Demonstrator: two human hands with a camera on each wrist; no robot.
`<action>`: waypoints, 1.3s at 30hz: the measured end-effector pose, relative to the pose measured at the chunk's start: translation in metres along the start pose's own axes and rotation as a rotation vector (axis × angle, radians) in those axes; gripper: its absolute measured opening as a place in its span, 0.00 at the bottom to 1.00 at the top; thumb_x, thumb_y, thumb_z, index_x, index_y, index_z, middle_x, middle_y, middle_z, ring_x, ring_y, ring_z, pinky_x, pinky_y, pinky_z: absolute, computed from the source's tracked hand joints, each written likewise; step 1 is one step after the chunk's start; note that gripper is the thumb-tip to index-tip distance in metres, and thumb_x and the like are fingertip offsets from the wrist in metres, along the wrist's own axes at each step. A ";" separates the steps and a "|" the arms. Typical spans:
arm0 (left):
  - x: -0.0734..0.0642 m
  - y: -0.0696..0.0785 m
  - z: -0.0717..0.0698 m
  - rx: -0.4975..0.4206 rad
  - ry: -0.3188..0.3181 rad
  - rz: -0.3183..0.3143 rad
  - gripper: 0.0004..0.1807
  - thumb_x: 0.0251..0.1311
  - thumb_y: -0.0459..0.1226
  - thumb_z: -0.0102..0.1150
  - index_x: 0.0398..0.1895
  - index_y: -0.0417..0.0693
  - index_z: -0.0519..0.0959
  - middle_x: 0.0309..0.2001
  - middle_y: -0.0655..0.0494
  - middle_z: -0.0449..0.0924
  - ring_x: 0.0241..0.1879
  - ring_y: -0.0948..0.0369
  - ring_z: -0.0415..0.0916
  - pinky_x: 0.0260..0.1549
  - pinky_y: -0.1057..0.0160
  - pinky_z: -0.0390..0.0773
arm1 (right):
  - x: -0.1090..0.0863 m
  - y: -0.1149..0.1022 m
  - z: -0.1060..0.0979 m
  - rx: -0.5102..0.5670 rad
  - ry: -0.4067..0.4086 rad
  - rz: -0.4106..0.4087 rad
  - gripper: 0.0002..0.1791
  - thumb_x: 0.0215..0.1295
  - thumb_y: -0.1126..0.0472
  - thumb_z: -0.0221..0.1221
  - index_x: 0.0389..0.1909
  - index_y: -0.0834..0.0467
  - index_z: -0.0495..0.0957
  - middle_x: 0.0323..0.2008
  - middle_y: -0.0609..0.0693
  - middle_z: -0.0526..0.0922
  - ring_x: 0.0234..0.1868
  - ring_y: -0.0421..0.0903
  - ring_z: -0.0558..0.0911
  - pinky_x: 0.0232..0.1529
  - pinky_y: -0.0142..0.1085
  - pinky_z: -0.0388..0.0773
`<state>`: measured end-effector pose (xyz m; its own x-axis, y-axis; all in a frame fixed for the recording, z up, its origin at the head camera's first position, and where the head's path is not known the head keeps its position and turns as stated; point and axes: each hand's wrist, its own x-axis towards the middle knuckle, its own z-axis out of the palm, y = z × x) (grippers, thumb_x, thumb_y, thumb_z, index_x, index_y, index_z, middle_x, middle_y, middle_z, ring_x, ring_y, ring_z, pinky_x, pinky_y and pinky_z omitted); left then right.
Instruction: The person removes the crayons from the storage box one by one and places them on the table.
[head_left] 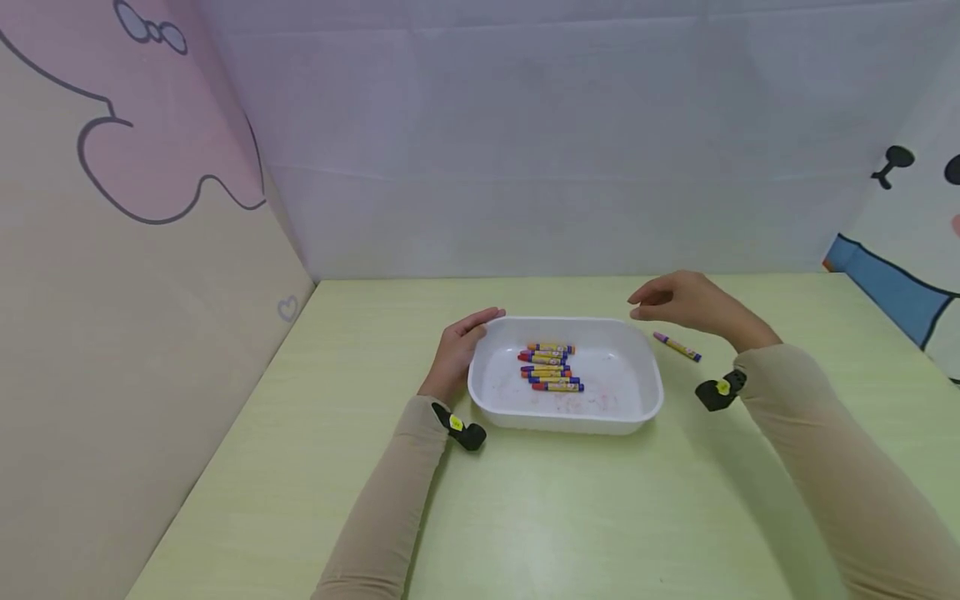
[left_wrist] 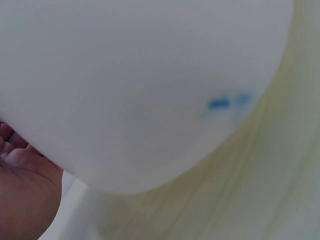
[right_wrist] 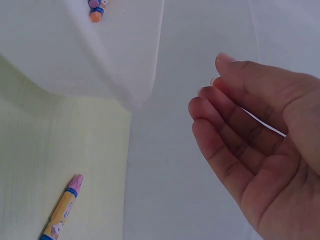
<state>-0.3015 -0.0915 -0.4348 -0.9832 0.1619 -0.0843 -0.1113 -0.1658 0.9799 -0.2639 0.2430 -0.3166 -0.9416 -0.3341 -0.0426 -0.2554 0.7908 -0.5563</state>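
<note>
A white plastic tray (head_left: 566, 421) stands on the table, with several crayons (head_left: 551, 367) in yellow wrappers lying in a loose column inside it. My left hand (head_left: 454, 353) holds the tray's left side near the far corner; in the left wrist view the tray wall (left_wrist: 150, 100) hides part of its fingers. My right hand (head_left: 686, 304) hovers just beyond the tray's right far corner, fingers loosely bent and nothing between them. A pink crayon (head_left: 677, 347) with a yellow wrapper and blue bands lies on the table below that hand, right of the tray.
The pale yellow-green table (head_left: 525, 517) extends around the tray. A white cloth wall (head_left: 562, 150) rises behind it, and a cartoon-printed panel (head_left: 150, 275) borders the left side. Blue marks (left_wrist: 220, 103) show on the tray's outer wall.
</note>
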 end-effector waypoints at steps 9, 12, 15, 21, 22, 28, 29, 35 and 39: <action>-0.001 0.001 -0.001 0.008 -0.001 0.006 0.17 0.70 0.34 0.46 0.57 0.52 0.79 0.58 0.58 0.79 0.60 0.59 0.75 0.56 0.60 0.78 | 0.015 -0.025 0.012 -0.006 -0.126 -0.120 0.16 0.63 0.55 0.62 0.49 0.60 0.82 0.45 0.53 0.86 0.45 0.47 0.83 0.46 0.43 0.81; -0.002 0.002 -0.001 0.009 0.001 0.013 0.17 0.70 0.34 0.46 0.57 0.52 0.79 0.58 0.57 0.79 0.60 0.58 0.74 0.57 0.59 0.77 | 0.020 -0.031 0.018 -0.006 -0.179 -0.148 0.16 0.63 0.56 0.62 0.49 0.59 0.82 0.45 0.51 0.86 0.45 0.45 0.83 0.49 0.44 0.81; -0.002 0.002 -0.001 0.011 0.001 0.010 0.17 0.70 0.34 0.46 0.57 0.52 0.79 0.59 0.57 0.79 0.60 0.58 0.74 0.57 0.59 0.77 | 0.026 -0.035 0.024 -0.008 -0.221 -0.168 0.15 0.63 0.57 0.62 0.48 0.59 0.82 0.44 0.50 0.86 0.44 0.44 0.83 0.49 0.43 0.81; -0.002 0.002 -0.001 0.007 0.001 0.004 0.17 0.71 0.34 0.46 0.57 0.52 0.79 0.59 0.58 0.79 0.60 0.58 0.74 0.56 0.59 0.78 | 0.040 -0.040 0.039 -0.002 -0.294 -0.178 0.12 0.62 0.59 0.63 0.45 0.59 0.84 0.42 0.48 0.86 0.42 0.41 0.83 0.47 0.39 0.82; -0.003 0.002 -0.001 0.009 0.002 0.001 0.17 0.71 0.34 0.46 0.57 0.52 0.79 0.59 0.58 0.79 0.60 0.58 0.75 0.56 0.59 0.78 | 0.042 -0.040 0.041 -0.004 -0.305 -0.180 0.12 0.62 0.59 0.63 0.44 0.59 0.84 0.41 0.48 0.86 0.41 0.40 0.83 0.46 0.38 0.82; -0.002 0.002 -0.001 0.012 -0.005 -0.001 0.17 0.71 0.34 0.45 0.58 0.51 0.78 0.60 0.56 0.78 0.61 0.57 0.74 0.57 0.58 0.77 | 0.048 -0.044 0.051 -0.016 -0.371 -0.179 0.10 0.61 0.62 0.64 0.42 0.61 0.84 0.38 0.48 0.86 0.39 0.40 0.82 0.45 0.37 0.82; -0.002 0.002 -0.001 0.010 -0.006 -0.001 0.17 0.71 0.34 0.45 0.58 0.51 0.78 0.60 0.56 0.78 0.61 0.57 0.74 0.57 0.58 0.77 | 0.049 -0.044 0.052 -0.020 -0.380 -0.175 0.10 0.61 0.62 0.64 0.42 0.61 0.84 0.38 0.48 0.86 0.39 0.40 0.82 0.45 0.37 0.81; -0.003 0.002 0.000 0.002 0.003 -0.006 0.17 0.70 0.34 0.46 0.57 0.51 0.78 0.59 0.57 0.79 0.60 0.58 0.74 0.57 0.59 0.77 | 0.056 -0.042 0.060 -0.041 -0.407 -0.165 0.09 0.60 0.61 0.64 0.41 0.59 0.84 0.39 0.47 0.85 0.40 0.40 0.81 0.47 0.37 0.81; -0.003 0.002 0.001 -0.002 -0.001 0.002 0.17 0.71 0.33 0.45 0.58 0.51 0.78 0.59 0.56 0.78 0.61 0.57 0.74 0.57 0.59 0.77 | 0.059 -0.042 0.063 -0.052 -0.453 -0.147 0.06 0.59 0.61 0.65 0.37 0.56 0.85 0.37 0.45 0.85 0.39 0.39 0.80 0.46 0.36 0.80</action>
<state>-0.2987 -0.0918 -0.4328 -0.9832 0.1628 -0.0824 -0.1099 -0.1680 0.9796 -0.2948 0.1577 -0.3479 -0.7072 -0.6253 -0.3300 -0.4006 0.7390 -0.5417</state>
